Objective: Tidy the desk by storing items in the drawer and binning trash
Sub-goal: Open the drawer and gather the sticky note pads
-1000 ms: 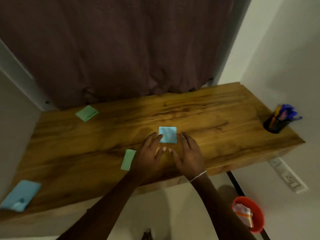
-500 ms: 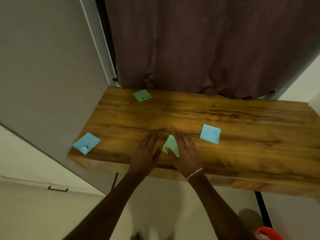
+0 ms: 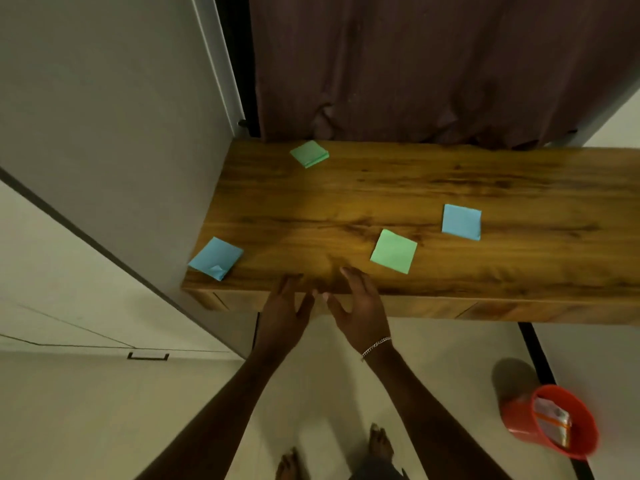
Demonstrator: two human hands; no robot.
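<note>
Splaying empty fingers [image 3: 351, 277]: L hand [image 3: 282, 308], R hand [image 3: 362, 308] at grainy wood desk [image 3: 346, 202] edge; square notes [image 3: 393, 251].

Note the backdrop: a dark brown curtain [image 3: 433, 64] hangs in folds across the top, creased near its lower hem. To your left you have a broad grey panel [image 3: 104, 116], with a pale frame strip [image 3: 216, 64] between it and the curtain; a small dark fitting [image 3: 243, 123] sits at the strip's foot. Lower left, a pale cabinet front carries a thin black handle [image 3: 148, 356]. A cream floor [image 3: 311, 375] lies below. A black strip [image 3: 540, 358] runs diagonally over it on your right. Two bare feet [image 3: 381, 441] show at the bottom edge. A white wall [image 3: 616, 126] is upper right.
</note>
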